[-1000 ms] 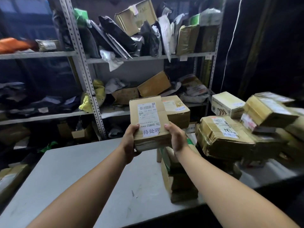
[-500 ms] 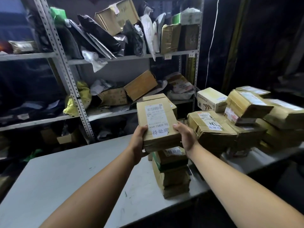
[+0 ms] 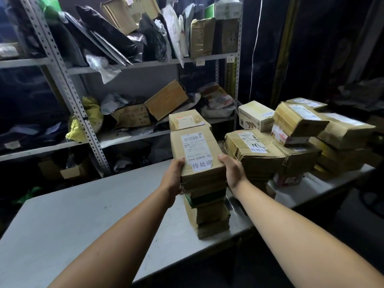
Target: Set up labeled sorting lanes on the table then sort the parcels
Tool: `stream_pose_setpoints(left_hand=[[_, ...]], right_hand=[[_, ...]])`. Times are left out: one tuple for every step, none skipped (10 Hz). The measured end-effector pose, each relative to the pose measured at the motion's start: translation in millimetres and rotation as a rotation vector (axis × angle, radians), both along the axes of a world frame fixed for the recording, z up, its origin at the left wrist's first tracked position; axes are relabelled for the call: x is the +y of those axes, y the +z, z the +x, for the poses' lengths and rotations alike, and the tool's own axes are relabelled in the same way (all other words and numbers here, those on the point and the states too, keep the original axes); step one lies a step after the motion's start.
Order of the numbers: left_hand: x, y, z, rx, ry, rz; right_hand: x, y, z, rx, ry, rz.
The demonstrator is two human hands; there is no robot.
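A metal shelving rack (image 3: 68,84) crammed with bags and cartons fills the back wall. In front of it the grey tabletop (image 3: 83,215) shows a broad bare stretch on the left, which looks like the best room for further lanes. On the right a heap of parcels (image 3: 301,142) crowds the surface, and most of it probably awaits sorting. A narrow stack of parcels (image 3: 209,217) stands in the middle, close to the near edge, so a nudge forward could tip it. At its top is a brown box (image 3: 197,148); whether it already rests there I cannot tell. The left hand (image 3: 173,175) and right hand (image 3: 231,169) clamp its two sides, thumbs on top. A handwritten slip (image 3: 202,164) on the box suggests labelling is under way and sorting is only partly done.
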State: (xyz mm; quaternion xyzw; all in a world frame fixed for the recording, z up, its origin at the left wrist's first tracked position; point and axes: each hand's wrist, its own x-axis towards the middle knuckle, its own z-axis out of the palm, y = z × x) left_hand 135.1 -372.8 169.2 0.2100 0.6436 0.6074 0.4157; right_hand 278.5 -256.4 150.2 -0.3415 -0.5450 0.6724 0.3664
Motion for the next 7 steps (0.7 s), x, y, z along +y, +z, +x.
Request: stream_pose_setpoints(left_hand=[[-1,3,-5,0.104,0.01,-0.006],[3,9,-8,0.231,-0.012,0.055],[10,18,-11,0.318,0.147,0.106],[14,22,-14,0.357,0.192,0.142],[13,25,-12,0.366,0.18,0.184],[14,22,-13,0.373,0.166,0.199],[13,22,-8,0.364,0.159,0.19]], right_hand=[[1,4,-4,-0.043,-0.022,-0.004],[6,10,-10,-0.075,0.004,0.018],[10,11,-13,-0.116,0.01,0.047],[11,6,-12,-0.132,-0.01,0.055],[13,4,-7,-0.119,-0.038,0.072],[18,1,-7,-0.116,-0.062,0.078],[15,8,-5,-0.129,-0.085,0.084]])
